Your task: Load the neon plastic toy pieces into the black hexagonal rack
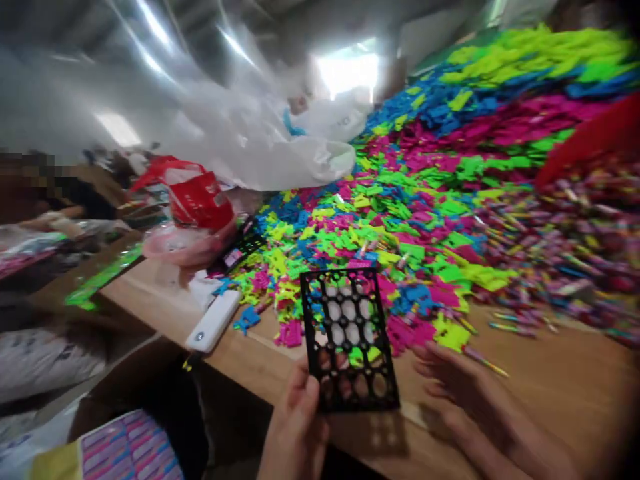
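Note:
My left hand (295, 427) grips the lower left corner of a black plastic grid with round holes (347, 337), holding it upright over the wooden table's near edge (550, 373). My right hand (465, 387) lies just right of the grid, fingers stretched flat on the wood, holding nothing. Behind the grid spreads a large heap of small plastic pieces (400, 220) in neon green, pink, blue and yellow. Several thin coloured sticks (575, 247) are piled at the right, blurred.
A white power bank (214, 320) lies at the table's left edge. Beyond it stand a pink bowl (173, 247), a red bag (200, 197) and large clear plastic bags (250, 133). A box with pink striped packs (130, 447) sits below. Another person's arm (50, 220) shows at far left.

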A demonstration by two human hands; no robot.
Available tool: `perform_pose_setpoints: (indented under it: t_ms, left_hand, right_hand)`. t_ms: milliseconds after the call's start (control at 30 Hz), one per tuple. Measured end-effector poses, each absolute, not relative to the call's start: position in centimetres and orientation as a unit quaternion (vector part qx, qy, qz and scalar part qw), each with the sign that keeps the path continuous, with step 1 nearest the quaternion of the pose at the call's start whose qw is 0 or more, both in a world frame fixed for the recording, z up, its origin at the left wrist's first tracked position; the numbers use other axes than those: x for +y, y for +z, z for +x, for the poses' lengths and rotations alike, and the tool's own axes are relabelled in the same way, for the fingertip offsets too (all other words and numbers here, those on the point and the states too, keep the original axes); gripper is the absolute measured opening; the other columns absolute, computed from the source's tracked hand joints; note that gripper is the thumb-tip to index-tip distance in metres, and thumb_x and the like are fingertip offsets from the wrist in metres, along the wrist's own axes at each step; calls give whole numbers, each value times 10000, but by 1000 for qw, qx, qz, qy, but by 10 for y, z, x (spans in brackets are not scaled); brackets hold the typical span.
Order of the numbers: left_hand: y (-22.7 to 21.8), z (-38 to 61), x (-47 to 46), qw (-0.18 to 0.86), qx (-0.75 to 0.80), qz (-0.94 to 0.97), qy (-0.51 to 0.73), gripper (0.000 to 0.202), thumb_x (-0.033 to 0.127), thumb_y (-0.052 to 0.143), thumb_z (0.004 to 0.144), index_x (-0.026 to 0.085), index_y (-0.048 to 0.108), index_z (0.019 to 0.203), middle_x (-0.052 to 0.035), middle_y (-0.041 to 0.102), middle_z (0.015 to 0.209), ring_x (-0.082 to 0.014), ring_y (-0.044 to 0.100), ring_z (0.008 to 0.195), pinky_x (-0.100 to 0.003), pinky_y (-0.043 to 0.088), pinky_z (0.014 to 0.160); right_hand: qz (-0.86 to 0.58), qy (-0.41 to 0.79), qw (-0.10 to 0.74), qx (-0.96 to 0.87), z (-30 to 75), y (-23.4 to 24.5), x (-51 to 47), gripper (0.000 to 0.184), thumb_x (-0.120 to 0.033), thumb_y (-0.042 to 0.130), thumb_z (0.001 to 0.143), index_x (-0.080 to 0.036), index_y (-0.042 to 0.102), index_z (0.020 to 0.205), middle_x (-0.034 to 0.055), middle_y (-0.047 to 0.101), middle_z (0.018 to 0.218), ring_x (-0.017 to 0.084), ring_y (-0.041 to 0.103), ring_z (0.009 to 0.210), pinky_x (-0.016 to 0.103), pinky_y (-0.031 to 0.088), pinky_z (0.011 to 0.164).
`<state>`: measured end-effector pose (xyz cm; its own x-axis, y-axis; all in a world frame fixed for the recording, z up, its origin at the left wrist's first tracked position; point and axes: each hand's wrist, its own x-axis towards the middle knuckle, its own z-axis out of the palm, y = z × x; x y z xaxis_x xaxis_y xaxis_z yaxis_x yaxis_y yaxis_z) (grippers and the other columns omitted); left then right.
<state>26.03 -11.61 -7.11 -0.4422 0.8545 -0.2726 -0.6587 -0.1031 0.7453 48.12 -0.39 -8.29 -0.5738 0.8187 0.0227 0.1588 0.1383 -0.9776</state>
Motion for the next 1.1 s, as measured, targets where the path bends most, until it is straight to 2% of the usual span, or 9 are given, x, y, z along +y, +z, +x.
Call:
perform_pose_setpoints:
  t_ms: [67, 167, 300, 500, 633, 767, 900, 967, 1100]
  left_hand:
    - [-84, 293, -128, 588, 398, 104, 697, 394, 459, 781, 788, 255, 713, 1118, -97, 719, 1188, -299, 648, 1170, -417, 493, 1030]
    - [-95, 318, -135, 639, 379, 117, 659, 426, 453, 815, 755, 246, 721, 1115, -114, 723, 1175, -324, 633, 1196, -450, 467, 1054]
    - [-94, 311, -133, 605, 413, 165, 660, 504, 422, 855, 719, 234, 704, 1162, -131, 680, 1272, -311, 614, 1218, -412, 456, 1061]
    - [-84, 293, -128, 609, 451, 126, 640, 530, 415, 770, 820, 225, 616, 1291, -128, 698, 1216, -264, 673, 1093, -355, 509, 941]
    - [-89, 298, -129, 616, 465, 134, 621, 383, 403, 751, 840, 192, 681, 1152, -107, 723, 1153, -241, 683, 1040, -316, 514, 896]
    - [-92, 301, -132, 655, 450, 172, 582, 400, 368, 739, 854, 222, 678, 1221, -93, 725, 1155, -210, 691, 974, -293, 512, 858]
    - [-84, 304, -134, 695, 435, 220, 529, 448, 343, 757, 835, 260, 679, 1269, -76, 705, 1219, -211, 662, 1042, -279, 498, 877]
    - [-81, 306, -133, 682, 452, 230, 527, 437, 357, 752, 837, 257, 690, 1257, -70, 709, 1210, -209, 646, 1064, -266, 492, 878]
    - [-87, 307, -130, 652, 487, 225, 536, 465, 408, 729, 840, 252, 670, 1274, -71, 701, 1226, -227, 651, 1020, -293, 515, 832]
  right_hand:
    - [-350, 615, 278, -650, 470, -65, -11, 626, -499, 579, 954, -312, 376, 1516, 94, 474, 1545, 297, 496, 1384, 435, 490, 1107]
    - [-349, 665, 269, -603, 460, -45, -11, 681, -515, 595, 943, -283, 350, 1534, 102, 499, 1524, 284, 556, 1321, 438, 485, 1104]
    - [-352, 684, 200, -606, 474, -45, -8, 700, -527, 617, 925, -247, 390, 1525, 115, 541, 1481, 297, 589, 1268, 454, 496, 1076]
    - [-331, 640, 81, -689, 496, -68, -8, 662, -483, 644, 919, -258, 447, 1509, 78, 511, 1514, 296, 469, 1391, 482, 331, 1197]
    - [-323, 646, 67, -689, 495, -64, -5, 573, -506, 614, 933, -239, 551, 1436, 87, 616, 1398, 302, 563, 1280, 471, 419, 1127]
    - [-291, 664, 49, -687, 493, -54, 1, 430, -473, 585, 957, -236, 650, 1310, 57, 706, 1208, 266, 644, 1101, 399, 513, 978]
    - [-280, 664, 35, -692, 492, -56, 5, 351, -405, 586, 954, -231, 664, 1249, 27, 714, 1057, 227, 643, 1001, 344, 528, 882]
    - [-280, 665, 41, -691, 490, -60, 6, 341, -375, 585, 951, -226, 658, 1249, 29, 711, 1058, 225, 643, 1011, 352, 527, 900]
    - [-294, 644, 81, -702, 485, -60, 9, 377, -376, 598, 944, -231, 628, 1291, 56, 686, 1233, 259, 623, 1157, 413, 495, 1024]
